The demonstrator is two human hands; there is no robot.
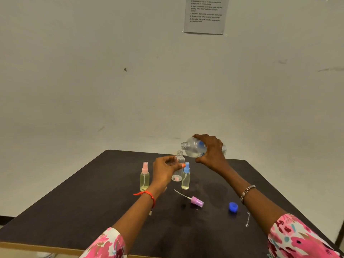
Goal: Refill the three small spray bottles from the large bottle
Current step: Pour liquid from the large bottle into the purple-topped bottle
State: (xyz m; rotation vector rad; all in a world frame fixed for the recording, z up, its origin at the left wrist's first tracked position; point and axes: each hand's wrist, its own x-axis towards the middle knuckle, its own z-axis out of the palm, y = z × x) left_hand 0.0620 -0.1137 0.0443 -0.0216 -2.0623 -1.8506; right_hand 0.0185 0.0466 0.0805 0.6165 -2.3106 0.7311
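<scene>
My right hand [210,151] grips the large clear bottle [193,148], which is uncapped and tipped on its side with its mouth pointing left, just above and right of a small open bottle [180,161]. My left hand [164,170] holds that small clear bottle upright over the table. A pink-capped spray bottle [144,176] with yellowish liquid stands to the left. Just right of the held bottle stands a blue-capped spray bottle [186,176]. A purple spray head [196,201] with its tube lies loose in front.
The blue cap [233,207] of the large bottle lies on the dark table [83,211] at the right front. A thin metal chain [248,219] lies near the right forearm. A printed instruction sheet [205,14] hangs on the wall behind.
</scene>
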